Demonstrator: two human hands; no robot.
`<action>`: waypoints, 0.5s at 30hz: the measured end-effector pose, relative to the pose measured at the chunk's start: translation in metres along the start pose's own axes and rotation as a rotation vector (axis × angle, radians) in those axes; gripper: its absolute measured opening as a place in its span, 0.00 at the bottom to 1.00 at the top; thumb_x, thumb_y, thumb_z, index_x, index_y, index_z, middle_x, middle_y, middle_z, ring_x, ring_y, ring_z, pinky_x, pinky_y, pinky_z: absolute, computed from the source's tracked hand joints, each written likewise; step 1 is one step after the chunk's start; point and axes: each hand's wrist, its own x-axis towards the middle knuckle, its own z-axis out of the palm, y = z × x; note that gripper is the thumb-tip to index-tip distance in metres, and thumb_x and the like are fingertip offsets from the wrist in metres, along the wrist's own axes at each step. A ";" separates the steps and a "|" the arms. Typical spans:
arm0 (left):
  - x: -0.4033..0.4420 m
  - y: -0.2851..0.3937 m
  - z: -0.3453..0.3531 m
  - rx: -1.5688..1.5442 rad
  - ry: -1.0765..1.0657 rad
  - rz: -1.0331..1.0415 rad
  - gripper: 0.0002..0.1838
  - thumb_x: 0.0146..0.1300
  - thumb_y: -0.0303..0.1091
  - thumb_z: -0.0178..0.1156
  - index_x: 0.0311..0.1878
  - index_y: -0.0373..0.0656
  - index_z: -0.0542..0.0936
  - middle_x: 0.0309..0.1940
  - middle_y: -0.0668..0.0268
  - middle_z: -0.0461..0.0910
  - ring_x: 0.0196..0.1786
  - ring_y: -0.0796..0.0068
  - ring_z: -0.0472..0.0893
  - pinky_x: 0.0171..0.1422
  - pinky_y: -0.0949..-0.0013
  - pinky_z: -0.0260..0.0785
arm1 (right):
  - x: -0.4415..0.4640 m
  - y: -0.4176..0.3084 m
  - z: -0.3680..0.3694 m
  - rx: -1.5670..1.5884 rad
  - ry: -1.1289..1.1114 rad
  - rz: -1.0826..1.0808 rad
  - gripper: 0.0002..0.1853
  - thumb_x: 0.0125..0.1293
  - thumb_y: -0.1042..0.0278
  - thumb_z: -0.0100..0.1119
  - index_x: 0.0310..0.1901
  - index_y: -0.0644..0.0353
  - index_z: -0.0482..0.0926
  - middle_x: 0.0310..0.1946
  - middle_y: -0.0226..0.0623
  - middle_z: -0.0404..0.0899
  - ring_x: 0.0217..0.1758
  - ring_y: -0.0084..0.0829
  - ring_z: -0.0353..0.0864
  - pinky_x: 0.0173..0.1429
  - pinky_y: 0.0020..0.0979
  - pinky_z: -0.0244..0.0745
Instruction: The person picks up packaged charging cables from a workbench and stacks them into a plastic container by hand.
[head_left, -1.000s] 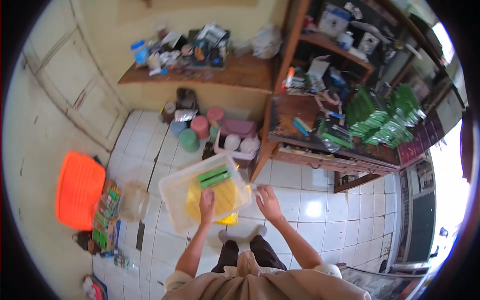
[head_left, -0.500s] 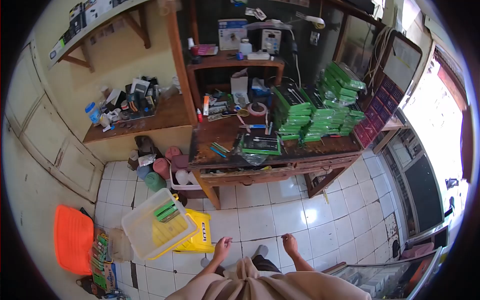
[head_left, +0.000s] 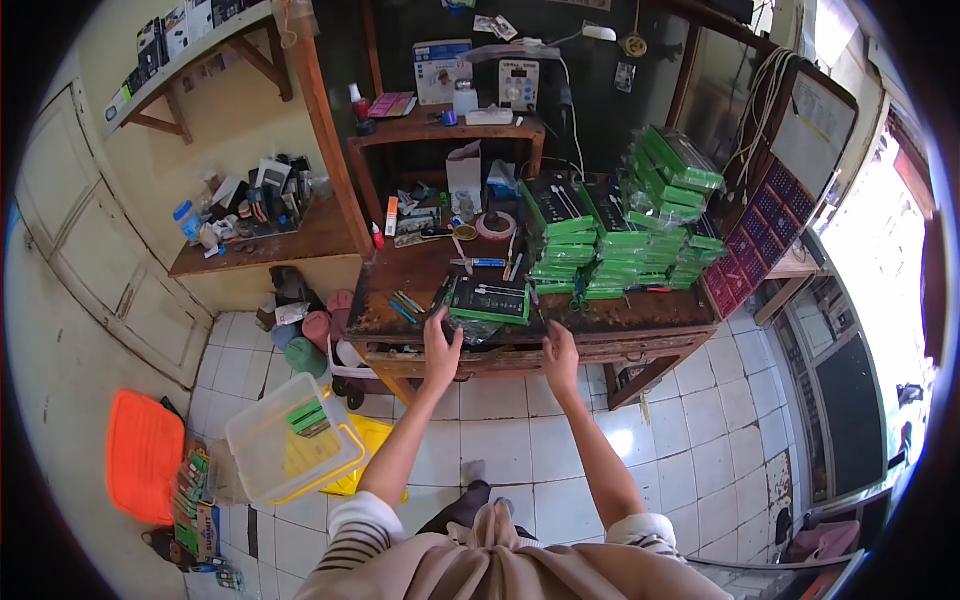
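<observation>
A flat black-and-green box (head_left: 490, 300) lies near the front edge of the wooden desk (head_left: 390, 280), with crumpled clear plastic (head_left: 474, 331) at its near side. My left hand (head_left: 441, 346) reaches to the box's front left corner, fingers apart; I cannot tell whether it touches. At the desk edge, right of the box, my right hand (head_left: 560, 358) has its fingers stretched out and nothing in it. Several pens (head_left: 404, 306) lie left of the box, and a blue-and-white tube (head_left: 478, 262) lies behind it.
Tall stacks of wrapped green boxes (head_left: 565, 252) fill the desk's right side. A partly open drawer (head_left: 500, 352) runs under the desktop. On the floor at left, a clear plastic bin (head_left: 250, 450) with green packs rests on a yellow container (head_left: 385, 435). An orange lid (head_left: 145, 455) leans by the wall.
I have stepped closer to the desk. Both hands rose from above the floor tiles and stretched forward to the desk's front edge, one on either side of the flat box.
</observation>
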 end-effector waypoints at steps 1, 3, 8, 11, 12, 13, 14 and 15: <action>0.009 -0.006 0.007 0.094 0.010 -0.011 0.24 0.59 0.29 0.56 0.58 0.36 0.63 0.52 0.54 0.67 0.57 0.58 0.67 0.63 0.62 0.58 | 0.012 0.003 0.011 0.132 0.029 0.020 0.19 0.58 0.76 0.52 0.53 0.65 0.69 0.44 0.49 0.73 0.48 0.44 0.73 0.53 0.33 0.67; 0.024 -0.022 0.021 0.166 0.000 -0.073 0.29 0.56 0.32 0.59 0.59 0.34 0.61 0.52 0.50 0.66 0.59 0.51 0.63 0.64 0.59 0.54 | 0.034 0.010 0.027 0.058 -0.020 0.082 0.21 0.58 0.74 0.53 0.55 0.64 0.67 0.47 0.51 0.72 0.50 0.46 0.72 0.55 0.34 0.66; 0.030 -0.048 0.044 0.299 -0.053 -0.076 0.34 0.52 0.33 0.62 0.60 0.32 0.60 0.51 0.46 0.66 0.56 0.48 0.64 0.61 0.54 0.54 | 0.058 0.042 0.057 -0.179 -0.097 0.170 0.26 0.60 0.69 0.54 0.60 0.63 0.63 0.46 0.46 0.75 0.44 0.34 0.75 0.50 0.28 0.68; 0.036 -0.049 0.051 0.311 -0.028 -0.138 0.34 0.51 0.35 0.63 0.59 0.31 0.62 0.49 0.46 0.68 0.54 0.48 0.66 0.59 0.54 0.55 | 0.064 0.016 0.059 -0.070 -0.155 0.294 0.28 0.58 0.70 0.55 0.61 0.60 0.61 0.50 0.50 0.71 0.51 0.43 0.71 0.55 0.36 0.63; 0.038 -0.049 0.052 0.275 -0.006 -0.227 0.33 0.51 0.36 0.63 0.58 0.31 0.63 0.48 0.47 0.69 0.53 0.49 0.66 0.59 0.55 0.56 | 0.064 0.002 0.059 -0.042 -0.190 0.397 0.29 0.57 0.72 0.55 0.61 0.59 0.61 0.52 0.53 0.69 0.57 0.48 0.66 0.60 0.40 0.59; 0.041 -0.048 0.046 0.286 -0.009 -0.245 0.33 0.51 0.36 0.63 0.58 0.31 0.63 0.48 0.47 0.69 0.53 0.49 0.66 0.59 0.55 0.56 | 0.062 0.012 0.067 -0.042 -0.206 0.410 0.29 0.57 0.72 0.55 0.61 0.59 0.61 0.52 0.53 0.69 0.57 0.48 0.66 0.60 0.40 0.59; 0.047 -0.042 0.042 0.175 -0.041 -0.396 0.33 0.51 0.38 0.63 0.57 0.30 0.64 0.47 0.46 0.70 0.53 0.50 0.67 0.59 0.56 0.56 | 0.060 0.021 0.070 -0.132 -0.130 0.348 0.29 0.56 0.74 0.55 0.61 0.59 0.61 0.52 0.51 0.69 0.57 0.48 0.65 0.61 0.40 0.57; 0.052 -0.041 0.041 0.059 -0.071 -0.543 0.32 0.52 0.39 0.64 0.56 0.30 0.65 0.46 0.46 0.70 0.53 0.50 0.67 0.59 0.57 0.56 | 0.060 0.020 0.071 -0.222 -0.050 0.283 0.29 0.55 0.75 0.56 0.60 0.59 0.62 0.52 0.49 0.68 0.57 0.47 0.63 0.62 0.41 0.55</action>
